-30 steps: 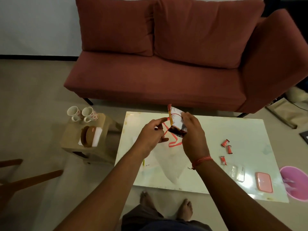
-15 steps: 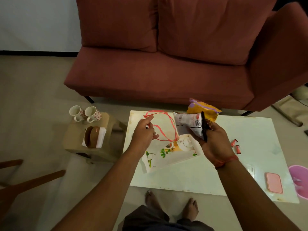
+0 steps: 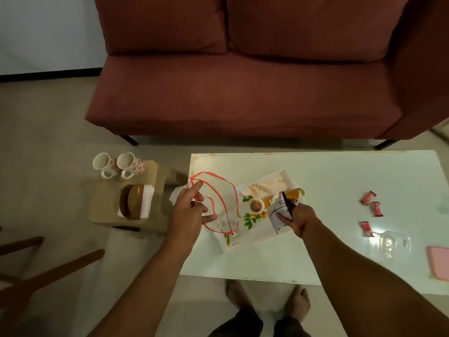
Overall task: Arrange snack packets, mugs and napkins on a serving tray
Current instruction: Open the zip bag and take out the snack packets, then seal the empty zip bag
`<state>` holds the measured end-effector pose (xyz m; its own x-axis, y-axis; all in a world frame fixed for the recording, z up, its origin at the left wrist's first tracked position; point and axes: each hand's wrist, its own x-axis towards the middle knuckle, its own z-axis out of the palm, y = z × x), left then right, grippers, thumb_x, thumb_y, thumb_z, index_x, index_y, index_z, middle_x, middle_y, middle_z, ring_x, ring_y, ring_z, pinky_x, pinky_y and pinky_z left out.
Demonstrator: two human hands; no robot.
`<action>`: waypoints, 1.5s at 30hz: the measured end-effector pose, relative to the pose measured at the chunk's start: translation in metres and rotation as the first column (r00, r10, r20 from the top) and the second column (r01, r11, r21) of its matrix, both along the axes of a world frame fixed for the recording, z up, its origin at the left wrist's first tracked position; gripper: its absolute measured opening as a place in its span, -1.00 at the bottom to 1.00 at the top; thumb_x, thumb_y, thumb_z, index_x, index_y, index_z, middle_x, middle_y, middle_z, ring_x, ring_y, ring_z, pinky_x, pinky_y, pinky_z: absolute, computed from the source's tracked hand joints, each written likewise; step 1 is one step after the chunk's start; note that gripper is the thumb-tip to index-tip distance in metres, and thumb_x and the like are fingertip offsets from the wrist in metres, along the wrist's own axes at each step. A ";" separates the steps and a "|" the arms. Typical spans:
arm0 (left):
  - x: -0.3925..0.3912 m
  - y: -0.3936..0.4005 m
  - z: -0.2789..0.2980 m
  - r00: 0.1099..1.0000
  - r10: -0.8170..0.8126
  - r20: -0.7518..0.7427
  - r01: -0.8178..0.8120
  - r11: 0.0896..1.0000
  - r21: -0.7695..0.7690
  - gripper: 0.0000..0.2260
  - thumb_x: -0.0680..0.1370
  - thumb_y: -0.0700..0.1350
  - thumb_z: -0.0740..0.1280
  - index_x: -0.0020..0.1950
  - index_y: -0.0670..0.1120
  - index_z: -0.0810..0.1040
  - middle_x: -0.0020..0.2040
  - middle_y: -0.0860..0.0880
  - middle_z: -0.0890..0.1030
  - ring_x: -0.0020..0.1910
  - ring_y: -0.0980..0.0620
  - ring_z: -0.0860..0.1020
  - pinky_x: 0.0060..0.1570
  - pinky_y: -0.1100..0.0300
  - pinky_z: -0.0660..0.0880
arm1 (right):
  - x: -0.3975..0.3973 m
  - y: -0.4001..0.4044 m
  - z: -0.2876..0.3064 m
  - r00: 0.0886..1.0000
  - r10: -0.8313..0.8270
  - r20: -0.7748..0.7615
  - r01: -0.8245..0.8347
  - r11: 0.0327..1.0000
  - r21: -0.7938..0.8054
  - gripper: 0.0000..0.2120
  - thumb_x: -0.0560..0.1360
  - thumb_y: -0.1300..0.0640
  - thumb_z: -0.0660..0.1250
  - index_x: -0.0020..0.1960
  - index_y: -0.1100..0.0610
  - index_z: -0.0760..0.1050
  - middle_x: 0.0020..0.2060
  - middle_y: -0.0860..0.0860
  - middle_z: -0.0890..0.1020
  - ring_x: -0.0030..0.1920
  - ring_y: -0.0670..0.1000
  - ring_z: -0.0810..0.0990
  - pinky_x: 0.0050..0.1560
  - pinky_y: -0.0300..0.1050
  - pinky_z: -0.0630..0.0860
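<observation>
A white serving tray with a tea-and-flowers print lies tilted on the white table. My left hand holds a clear plastic bag with red handles over the tray's left end. My right hand grips several snack packets, white and orange, just above the tray's right part. Two white mugs with red flowers stand on a low wooden stool to the left. White napkins sit there in a brown holder.
A red sofa runs behind the table. Three small red wrapped sweets, a clear plastic piece and a pink lid lie on the table's right side. Wooden chair legs are at lower left. My bare feet stand below.
The snack packets came out of the bag and my right hand lowered them toward the tray. My left hand drew the emptied bag leftward. The view tipped down.
</observation>
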<state>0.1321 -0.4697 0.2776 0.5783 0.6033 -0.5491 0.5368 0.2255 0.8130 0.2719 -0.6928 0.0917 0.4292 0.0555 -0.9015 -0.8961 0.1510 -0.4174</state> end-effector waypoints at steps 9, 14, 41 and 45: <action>0.002 -0.010 -0.035 0.999 -0.027 -0.030 0.026 0.999 -0.028 -0.60 0.60 -0.40 0.19 0.24 0.06 0.52 -0.01 -0.07 0.43 -0.10 -0.04 0.52 -0.10 -0.07 0.66 | 0.010 0.008 -0.072 0.988 0.107 -0.111 -0.107 0.994 0.004 -0.66 0.65 0.40 -0.02 0.25 0.27 0.46 0.03 0.23 0.60 0.00 0.21 0.58 -0.33 0.15 0.67; -0.001 -0.020 -0.032 0.997 -0.065 -0.046 0.062 0.997 -0.047 -0.59 0.61 -0.39 0.18 0.24 0.07 0.52 -0.01 -0.05 0.43 -0.09 -0.04 0.52 -0.10 -0.05 0.66 | 0.002 -0.018 -0.058 0.931 0.363 -0.035 -0.354 0.875 -0.329 -0.69 0.57 0.23 0.22 0.30 0.23 0.46 0.06 0.18 0.59 -0.01 0.19 0.56 -0.17 0.03 0.53; 0.065 -0.106 0.224 0.517 -0.856 -0.027 0.833 0.496 0.243 -0.61 0.49 -0.42 0.11 -0.09 -0.10 0.68 -0.15 -0.04 0.65 -0.40 0.06 0.41 -0.37 0.18 0.47 | 0.015 -0.091 0.356 -0.408 0.663 0.628 -0.438 0.462 -0.771 -0.76 0.55 0.15 0.39 0.20 -0.02 0.60 0.04 -0.17 0.64 0.05 -0.13 0.61 0.05 -0.10 0.57; 0.062 -0.120 0.234 0.609 -0.787 0.097 0.738 0.607 0.294 -0.70 0.54 -0.40 0.17 -0.02 -0.11 0.64 -0.11 0.01 0.65 -0.19 0.10 0.57 -0.19 0.30 0.54 | 0.019 -0.106 0.364 -0.361 0.616 0.700 -0.379 0.589 -0.714 -0.86 0.52 0.22 0.43 0.01 0.02 0.63 -0.13 -0.10 0.64 -0.11 -0.11 0.63 -0.10 -0.21 0.56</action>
